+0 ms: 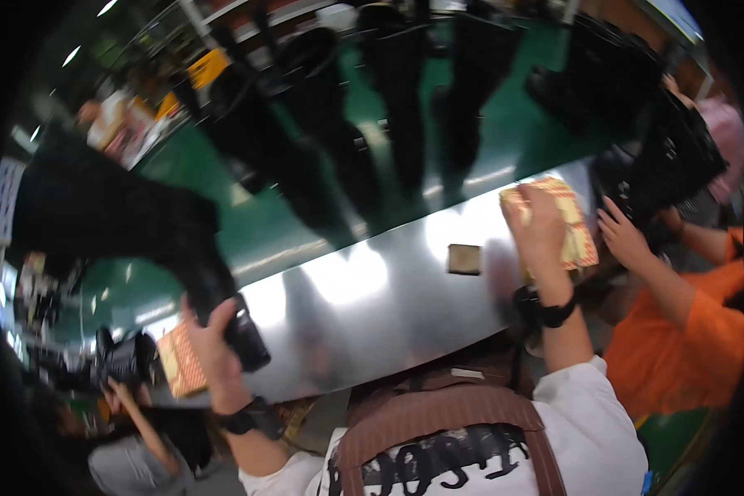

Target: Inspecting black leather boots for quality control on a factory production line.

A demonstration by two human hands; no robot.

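A tall black boot [116, 207] slants in from the left, its foot end down by the metal-topped table edge. My left hand [215, 355] is closed about this foot end, thumb toward me; the far fingers are partly hidden. Beside that hand lies a yellow-and-red patterned cloth [182, 364]. On the right, my right hand [541, 227] has its fingers curled onto a second patterned cloth [583, 236], folded on the metal surface. A small brown square pad [465, 259] lies between my hands, nearer the right one, touching neither.
Several black boots [397, 99] stand along the green table [306, 190] beyond the metal strip [388, 306]. At right, a person in orange [678, 339] handles another black boot [678, 157]. At lower left, another person's hand [124, 397] is near a black shoe [124, 355].
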